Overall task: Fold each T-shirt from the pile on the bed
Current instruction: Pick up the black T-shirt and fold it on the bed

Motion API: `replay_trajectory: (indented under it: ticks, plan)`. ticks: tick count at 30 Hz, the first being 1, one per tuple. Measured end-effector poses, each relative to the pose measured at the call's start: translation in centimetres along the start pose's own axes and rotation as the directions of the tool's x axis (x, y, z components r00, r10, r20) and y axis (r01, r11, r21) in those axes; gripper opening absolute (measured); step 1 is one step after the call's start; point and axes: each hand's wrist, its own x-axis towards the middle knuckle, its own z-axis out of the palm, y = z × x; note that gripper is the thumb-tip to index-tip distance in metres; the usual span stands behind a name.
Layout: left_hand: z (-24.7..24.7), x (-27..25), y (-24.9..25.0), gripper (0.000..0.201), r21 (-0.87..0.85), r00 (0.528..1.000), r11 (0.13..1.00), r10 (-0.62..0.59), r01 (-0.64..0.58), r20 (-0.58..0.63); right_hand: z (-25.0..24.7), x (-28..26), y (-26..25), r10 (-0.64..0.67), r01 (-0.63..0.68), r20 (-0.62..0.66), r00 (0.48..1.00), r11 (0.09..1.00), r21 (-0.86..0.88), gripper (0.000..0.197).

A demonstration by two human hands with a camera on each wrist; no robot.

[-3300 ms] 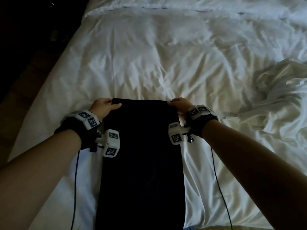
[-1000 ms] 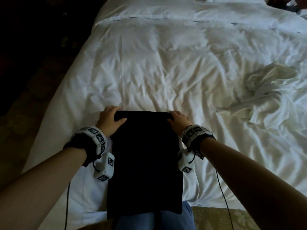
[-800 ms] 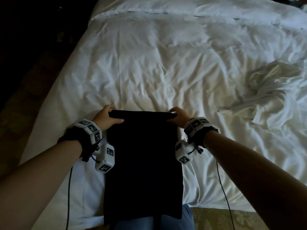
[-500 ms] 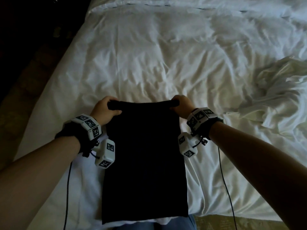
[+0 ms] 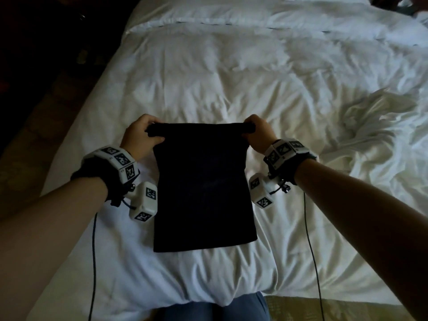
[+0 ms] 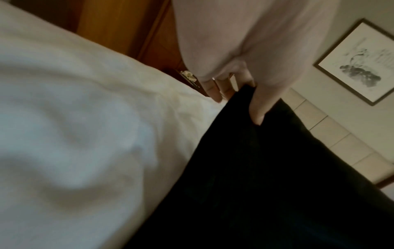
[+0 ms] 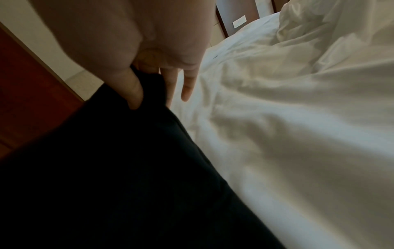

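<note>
Two pinches doing the work: left hand [image 5: 141, 135] gripping the far left corner of the black shirt [image 5: 203, 188], thumb on top and fingers curling under, right hand [image 5: 259, 133] pinching the far right corner the same way. Seen from the wrists, left thumb [image 6: 259, 107] pressing down on the dark cloth, right thumb [image 7: 133, 89] doing likewise, with the right little finger hanging free of the cloth.

Stretching the far edge taut between the fists, slightly raised; lying narrow and long toward the body, near hem resting flat on the bed [image 5: 208, 77], close to its edge. Lying well apart on the right: a crumpled white heap [image 5: 370, 140], probably the rest of the pile.

Risking, from here: sleeves already tucked under slipping out if the pull goes uneven; the near hem dragging and bunching on the soft quilt while folding over; one corner escaping a shallow pinch and skewing the fold; layers sliding apart, being limp cloth.

Differing from the earliest picture: looking much shorter now, with the near end lying wholly on the bed rather than running out of view past the bed edge; hands sitting farther up the bed and bunching the corners instead of lying flat on them.
</note>
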Motion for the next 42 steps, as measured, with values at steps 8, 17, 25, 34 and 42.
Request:
replay_trajectory:
  ticks: [8,17,25,34,42]
  plan:
    - [-0.8,-6.5,-0.1,0.025,0.155,0.991,0.986,0.036,-0.056,0.128,-0.6,-7.3,1.1,-0.081,0.101,0.166,0.983,0.989,-0.112,0.031]
    - [1.0,-8.8,-3.8,0.043,0.421,0.918,0.889,-0.001,-0.181,0.397,2.3,-10.9,4.6,-0.116,0.234,0.399,0.909,0.936,-0.261,0.044]
    - [2.5,-7.5,-2.9,0.024,0.414,0.951,0.858,0.243,-0.303,0.191,2.6,-9.3,4.5,-0.07,0.14,0.212,0.975,0.931,-0.337,0.039]
    - [4.9,-7.5,-5.1,0.069,0.631,0.828,0.738,-0.183,-0.24,0.529,6.6,-9.2,4.9,0.088,0.205,0.47,0.878,0.819,-0.536,0.065]
    - [4.0,-5.2,-4.7,0.069,0.597,0.833,0.773,-0.173,-0.216,0.525,2.6,-7.7,3.3,0.009,0.187,0.381,0.925,0.861,-0.473,0.039]
